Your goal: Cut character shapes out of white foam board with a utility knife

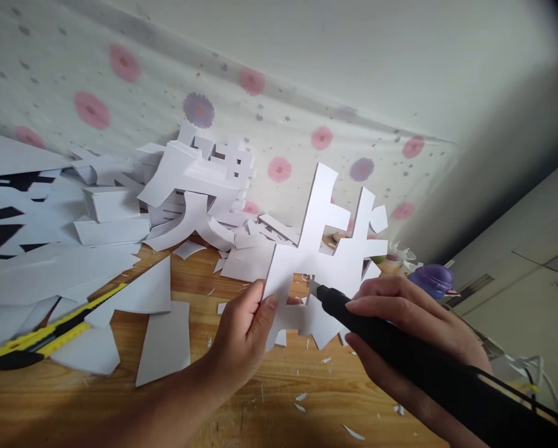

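Note:
My left hand [244, 330] pinches the lower left edge of a white cut-out character shape [328, 249], holding it upright above the wooden table [260, 398]. My right hand [410, 323] is wrapped round a long black cutting tool [423, 361]. The tool's tip touches the shape near its middle bottom. Both hands are close together at the centre of the view.
A pile of white cut-out shapes [190, 186] and offcuts lies at the back left. A yellow and black utility knife [50, 333] rests at the left. White scraps litter the wood. A floral cloth [269, 124] hangs behind. A purple object [433, 277] sits at the right edge.

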{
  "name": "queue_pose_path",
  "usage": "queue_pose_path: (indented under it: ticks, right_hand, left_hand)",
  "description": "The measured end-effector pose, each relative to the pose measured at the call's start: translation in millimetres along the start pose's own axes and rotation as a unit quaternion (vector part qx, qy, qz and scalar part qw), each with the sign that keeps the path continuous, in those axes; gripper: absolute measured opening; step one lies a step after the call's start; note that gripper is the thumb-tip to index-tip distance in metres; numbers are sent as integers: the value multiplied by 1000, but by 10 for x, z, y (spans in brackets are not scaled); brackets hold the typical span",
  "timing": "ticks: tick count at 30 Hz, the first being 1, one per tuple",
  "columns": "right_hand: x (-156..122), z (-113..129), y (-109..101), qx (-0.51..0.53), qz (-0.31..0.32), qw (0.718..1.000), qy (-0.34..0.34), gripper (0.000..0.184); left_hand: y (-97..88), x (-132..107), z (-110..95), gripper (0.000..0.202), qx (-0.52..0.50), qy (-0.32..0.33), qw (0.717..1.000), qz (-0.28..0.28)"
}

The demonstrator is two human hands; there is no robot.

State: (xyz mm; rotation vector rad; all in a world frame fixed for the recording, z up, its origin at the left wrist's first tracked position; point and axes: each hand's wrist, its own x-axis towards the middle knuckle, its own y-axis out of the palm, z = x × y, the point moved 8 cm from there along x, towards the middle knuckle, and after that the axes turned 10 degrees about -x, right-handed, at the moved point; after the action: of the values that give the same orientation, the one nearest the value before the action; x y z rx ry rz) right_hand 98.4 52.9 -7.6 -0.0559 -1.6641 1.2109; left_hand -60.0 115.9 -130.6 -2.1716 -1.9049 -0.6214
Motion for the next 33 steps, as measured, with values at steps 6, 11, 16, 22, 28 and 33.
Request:
queue_pose_path:
  ticks: [6,11,16,22,28,33]
  right_hand:
    - [16,-42,-26,-5,6,999,31,22]
    - [32,-22,-28,-15,20,1000,17,24]
    - [67,49,-14,-14,34,999,-18,24]
    - [80,103,9,-2,71,996,-54,28]
    - [57,224,-4,44,103,991,-74,31]
    - [-2,111,-44,44,32,999,-2,24]
  left_hand:
    - [-4,20,5,33,4,-18,1000,-13]
    - [-12,27,-23,30,14,-24,999,-23]
    - [10,40,-42,29,21,-30,999,-7]
    - [29,50,-20,27,10,-45,999,6]
    - [-8,40,25,30,-4,-64,998,-12]
    - [-18,55,94,34,-42,-81,996,-16]
